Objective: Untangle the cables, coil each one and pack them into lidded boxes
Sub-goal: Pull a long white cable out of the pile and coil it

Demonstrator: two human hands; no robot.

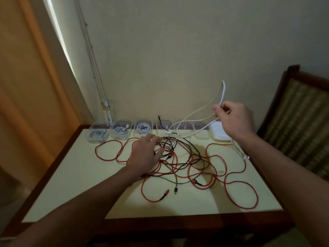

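A tangle of red cables [210,168], black cables [187,148] and a grey one [175,179] is spread over the pale table [74,184]. My right hand [233,120] is raised above the back right of the table and pinches a white cable [195,111], whose loops run down into the tangle. My left hand [144,152] rests flat on the tangle's left part, fingers spread over the cords. A row of clear boxes [122,131] lines the back edge; the three at the left each hold a coiled white cable.
A stack of white lids [219,132] lies at the back right of the row. A wooden chair [299,111] with striped padding stands to the right. A curtain [32,86] hangs at the left. The wall is right behind the boxes.
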